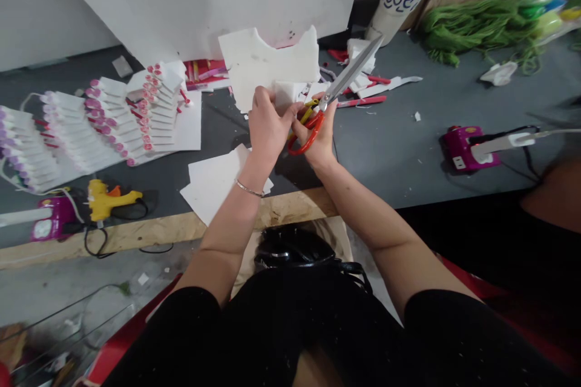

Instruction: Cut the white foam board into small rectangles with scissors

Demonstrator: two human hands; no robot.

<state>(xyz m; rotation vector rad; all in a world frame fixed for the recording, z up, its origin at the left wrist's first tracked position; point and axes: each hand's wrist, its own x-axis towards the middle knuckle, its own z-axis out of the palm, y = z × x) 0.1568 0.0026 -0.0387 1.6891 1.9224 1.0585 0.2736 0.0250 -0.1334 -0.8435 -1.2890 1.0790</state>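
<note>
The fingers of the right hand (320, 133) are threaded through the red handles of a pair of scissors (338, 91) and clamped on them; the long blades point up and to the right. Just beside it, the left hand (267, 124) has its fingers pinched on a small white foam piece (285, 95), held above the grey table (399, 145). Behind the hands stands a larger cut foam sheet (267, 63). White sheets (213, 181) lie under the left wrist. Further left sit rows of pink-tipped white strips (104, 127) and a yellow glue gun (106, 199). A pink power strip (463, 148) lies to the right.
</note>
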